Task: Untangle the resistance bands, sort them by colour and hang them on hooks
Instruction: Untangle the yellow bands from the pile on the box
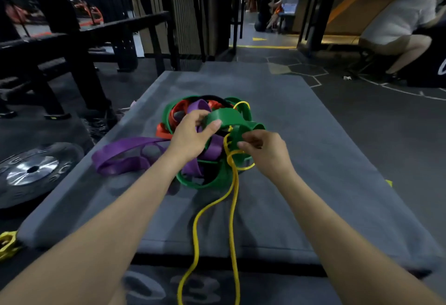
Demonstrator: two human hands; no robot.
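A tangled heap of resistance bands lies on a grey mat. It holds wide green bands, purple bands, red bands, a black band and a thin yellow band that trails toward me off the mat's near edge. My left hand pinches a wide green band at the top of the heap. My right hand pinches a green loop beside the yellow band where it knots into the heap.
A black weight plate lies on the floor left of the mat, with a yellow object near it. A black rack frame stands at the back left. A person crouches at the far right, another down the corridor.
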